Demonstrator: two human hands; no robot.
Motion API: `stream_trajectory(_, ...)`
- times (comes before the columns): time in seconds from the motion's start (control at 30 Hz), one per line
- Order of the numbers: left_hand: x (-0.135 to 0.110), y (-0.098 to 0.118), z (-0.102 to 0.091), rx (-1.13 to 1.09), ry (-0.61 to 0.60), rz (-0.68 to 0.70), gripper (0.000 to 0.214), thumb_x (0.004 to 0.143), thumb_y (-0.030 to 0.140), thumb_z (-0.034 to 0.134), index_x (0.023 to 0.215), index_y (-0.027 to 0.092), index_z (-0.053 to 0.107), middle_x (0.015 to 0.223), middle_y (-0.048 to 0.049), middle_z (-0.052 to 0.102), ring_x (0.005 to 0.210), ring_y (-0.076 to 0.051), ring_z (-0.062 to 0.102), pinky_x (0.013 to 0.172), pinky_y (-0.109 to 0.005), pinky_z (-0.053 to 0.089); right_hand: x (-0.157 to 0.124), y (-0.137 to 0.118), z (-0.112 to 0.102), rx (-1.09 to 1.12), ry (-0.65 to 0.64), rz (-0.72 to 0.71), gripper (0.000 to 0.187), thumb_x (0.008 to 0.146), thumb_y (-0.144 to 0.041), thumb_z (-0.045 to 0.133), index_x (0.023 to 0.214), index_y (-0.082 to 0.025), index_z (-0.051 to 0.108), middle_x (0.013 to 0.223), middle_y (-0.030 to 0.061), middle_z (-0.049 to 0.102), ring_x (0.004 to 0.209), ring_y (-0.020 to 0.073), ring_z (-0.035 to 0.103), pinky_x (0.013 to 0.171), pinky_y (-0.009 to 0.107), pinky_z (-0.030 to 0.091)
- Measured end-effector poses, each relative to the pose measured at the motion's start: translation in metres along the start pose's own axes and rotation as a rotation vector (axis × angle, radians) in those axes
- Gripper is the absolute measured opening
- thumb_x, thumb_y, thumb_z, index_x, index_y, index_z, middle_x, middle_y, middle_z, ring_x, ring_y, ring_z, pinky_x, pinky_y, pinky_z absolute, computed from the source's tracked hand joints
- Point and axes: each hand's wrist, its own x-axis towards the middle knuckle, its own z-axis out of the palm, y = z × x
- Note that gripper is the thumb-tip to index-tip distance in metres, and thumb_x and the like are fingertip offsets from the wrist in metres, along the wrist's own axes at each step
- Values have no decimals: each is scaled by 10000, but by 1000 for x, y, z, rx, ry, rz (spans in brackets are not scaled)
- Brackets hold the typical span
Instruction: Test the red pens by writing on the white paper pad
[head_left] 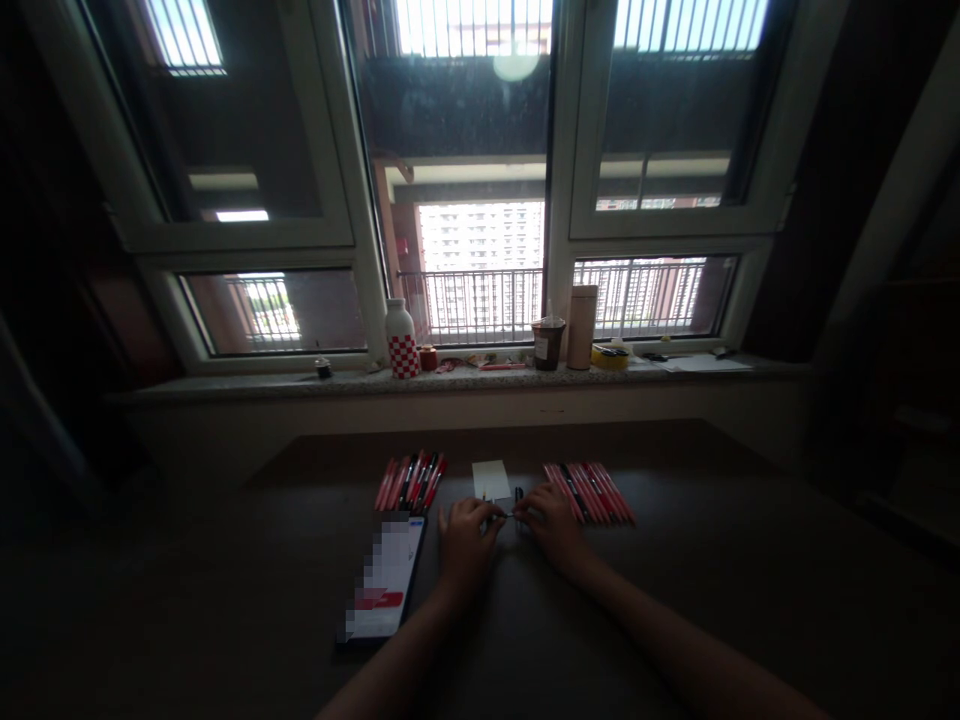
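Both my hands meet at the middle of a dark table (675, 600). My left hand (466, 540) and my right hand (551, 525) are closed, fingers pinched, on a thin dark pen (510, 514) held between them. A small white paper slip (490, 479) lies just beyond my fingers. To the left of the slip lies a row of several red pens (409, 482). Another row of several red pens (589, 491) lies to its right, beside my right hand.
A phone (384, 580) with a lit screen lies left of my left forearm. The windowsill (225, 385) carries a red-checked bottle (401, 340), a dark cup (547, 343), a tall beige container (582, 326), a yellow tape roll (610, 355) and papers (701, 364).
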Motion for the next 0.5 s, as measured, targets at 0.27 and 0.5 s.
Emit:
stream_trajectory(0.27, 1, 1, -1, -7, 6, 12, 116, 793, 278, 600, 856, 284, 697, 993, -14, 664, 1063, -228, 533, 1071, -543, 191, 1, 1, 2, 6, -14, 20, 63, 827, -215, 644, 817, -207, 706, 873, 42, 657, 975, 222, 479, 884, 335, 358)
stream_trajectory(0.5, 1, -1, 0, -16, 7, 22, 122, 786, 285, 612, 874, 290, 697, 991, -9, 662, 1064, -227, 535, 1078, -553, 177, 0, 1, 2, 12, -10, 2, 71, 827, -235, 649, 831, -220, 718, 882, 43, 659, 984, 220, 471, 897, 337, 361)
